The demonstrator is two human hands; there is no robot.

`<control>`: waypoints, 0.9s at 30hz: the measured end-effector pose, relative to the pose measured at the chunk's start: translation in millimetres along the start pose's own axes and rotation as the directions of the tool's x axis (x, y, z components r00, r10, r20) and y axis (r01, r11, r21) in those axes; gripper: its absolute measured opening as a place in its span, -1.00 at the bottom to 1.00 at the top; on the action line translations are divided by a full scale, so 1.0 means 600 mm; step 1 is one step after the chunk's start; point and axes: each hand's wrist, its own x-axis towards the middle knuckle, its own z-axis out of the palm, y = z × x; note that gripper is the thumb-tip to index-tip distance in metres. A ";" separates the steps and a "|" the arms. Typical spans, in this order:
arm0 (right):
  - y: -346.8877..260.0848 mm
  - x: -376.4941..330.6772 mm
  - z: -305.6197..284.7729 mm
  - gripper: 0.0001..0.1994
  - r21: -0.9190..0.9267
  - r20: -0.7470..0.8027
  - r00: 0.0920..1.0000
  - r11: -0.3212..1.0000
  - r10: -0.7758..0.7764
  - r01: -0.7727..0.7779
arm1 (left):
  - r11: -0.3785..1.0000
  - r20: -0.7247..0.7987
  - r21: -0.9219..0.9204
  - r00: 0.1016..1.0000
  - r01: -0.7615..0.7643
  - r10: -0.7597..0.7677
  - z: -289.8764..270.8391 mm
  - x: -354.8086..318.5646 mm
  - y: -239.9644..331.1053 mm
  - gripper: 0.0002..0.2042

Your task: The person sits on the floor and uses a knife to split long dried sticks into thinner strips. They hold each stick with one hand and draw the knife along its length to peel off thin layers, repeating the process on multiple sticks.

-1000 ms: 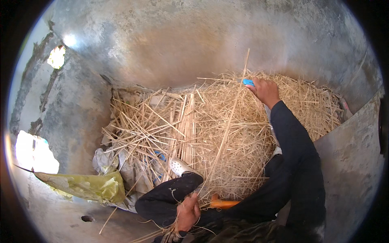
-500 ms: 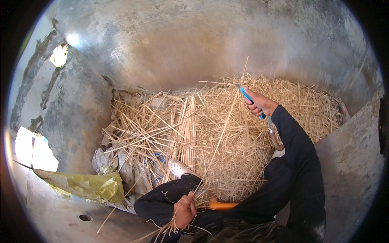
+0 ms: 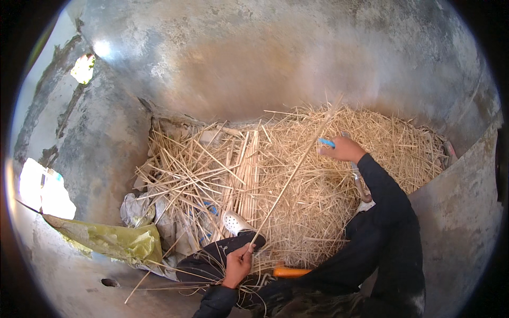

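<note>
The fingers of the left hand are curled shut round the near end of one long stalk, which slants up and away to its tip beyond the right hand. The right hand's fingers are folded round a blue-handled tool, just beside the stalk's upper part; only the handle's end sticks out, and any blade is hidden in the fist. Under and beyond both hands lies one broad heap of straw, finer past the right fingers, with coarser canes above the left fingers. Left of the left fingers lies one yellow-green sack, crumpled. One white perforated clog shows just above the left fingers. One orange handle pokes out to their right, its far end hidden beneath the dark sleeve.
</note>
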 end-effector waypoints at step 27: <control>-0.091 -0.019 -0.078 -0.72 0.011 -0.145 0.984 0.994 -0.105 0.107 | 0.912 0.468 -0.245 0.864 0.328 -0.185 0.031 -0.046 0.042 -0.70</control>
